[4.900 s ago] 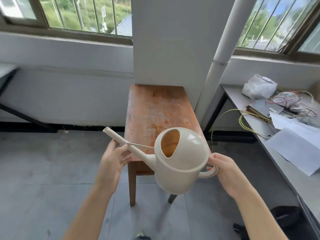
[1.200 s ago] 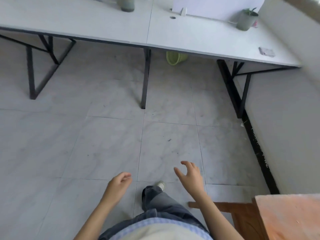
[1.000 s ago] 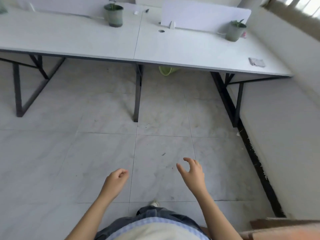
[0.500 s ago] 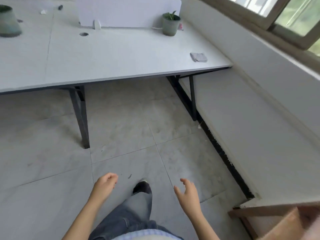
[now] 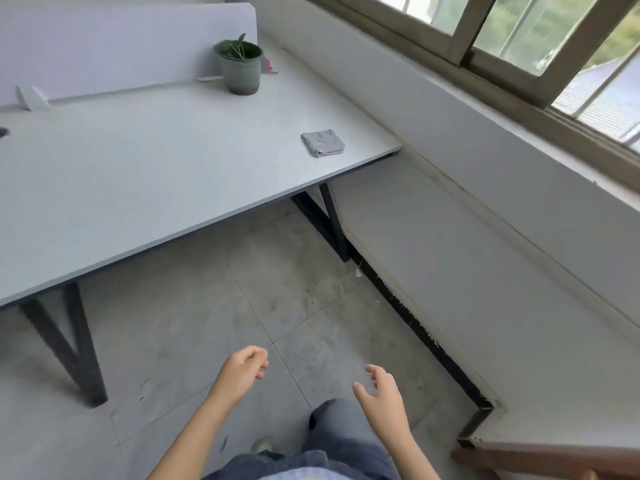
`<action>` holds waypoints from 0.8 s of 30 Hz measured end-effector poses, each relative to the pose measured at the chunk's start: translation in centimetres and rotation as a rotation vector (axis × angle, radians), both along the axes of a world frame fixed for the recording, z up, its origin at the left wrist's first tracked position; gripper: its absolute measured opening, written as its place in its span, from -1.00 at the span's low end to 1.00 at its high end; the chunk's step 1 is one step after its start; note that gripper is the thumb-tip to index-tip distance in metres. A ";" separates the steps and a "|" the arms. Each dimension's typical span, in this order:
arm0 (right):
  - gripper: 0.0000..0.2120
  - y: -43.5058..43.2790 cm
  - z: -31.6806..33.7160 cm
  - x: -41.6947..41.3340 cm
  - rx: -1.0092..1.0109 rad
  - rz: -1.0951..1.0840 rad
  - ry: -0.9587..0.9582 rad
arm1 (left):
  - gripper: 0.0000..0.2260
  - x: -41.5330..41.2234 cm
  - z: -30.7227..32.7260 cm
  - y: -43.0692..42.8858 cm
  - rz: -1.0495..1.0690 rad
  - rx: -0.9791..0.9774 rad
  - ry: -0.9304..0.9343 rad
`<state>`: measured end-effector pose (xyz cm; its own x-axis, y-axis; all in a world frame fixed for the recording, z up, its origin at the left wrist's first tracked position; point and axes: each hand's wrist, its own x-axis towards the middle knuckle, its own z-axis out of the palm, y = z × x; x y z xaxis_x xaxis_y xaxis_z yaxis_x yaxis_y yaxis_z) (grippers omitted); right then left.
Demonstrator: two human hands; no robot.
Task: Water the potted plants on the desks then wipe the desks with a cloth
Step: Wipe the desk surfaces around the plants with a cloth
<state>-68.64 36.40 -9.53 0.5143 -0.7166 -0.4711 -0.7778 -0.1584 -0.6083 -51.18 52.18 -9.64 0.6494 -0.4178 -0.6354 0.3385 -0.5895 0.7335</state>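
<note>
A folded grey cloth (image 5: pixel 322 143) lies near the right end of the white desk (image 5: pixel 145 174). A green potted plant (image 5: pixel 239 65) stands at the desk's back, beside a white divider panel (image 5: pixel 114 46). My left hand (image 5: pixel 242 370) hangs over the floor with loosely curled fingers and holds nothing. My right hand (image 5: pixel 379 393) is beside it, fingers relaxed and spread, also holding nothing. Both hands are well short of the desk. No watering can is in view.
The desk stands on black metal legs (image 5: pixel 74 348). A white wall with a window (image 5: pixel 519 32) runs along the right. A corner of a wooden stool (image 5: pixel 540 459) shows at the bottom right. Grey tiled floor (image 5: pixel 194 334) lies between me and the desk.
I put down the watering can, turned away from the wooden stool and walked towards the desk. The cloth and plant are now much closer. Both hands stay free of any object.
</note>
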 end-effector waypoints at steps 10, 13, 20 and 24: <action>-0.59 -21.0 0.6 10.8 -0.029 0.005 -0.083 | -0.84 8.3 0.9 -15.8 0.162 0.039 -0.001; -0.61 -26.8 2.1 13.9 -0.046 0.016 -0.144 | -0.86 9.6 2.1 -21.5 0.085 -0.006 -0.028; -0.63 -30.7 -1.1 19.2 0.055 0.166 0.019 | -0.83 11.9 0.6 -24.0 0.267 0.080 0.041; -0.62 -31.7 -2.1 24.2 0.098 0.261 0.032 | -0.83 16.7 -0.4 -24.0 0.465 0.102 0.052</action>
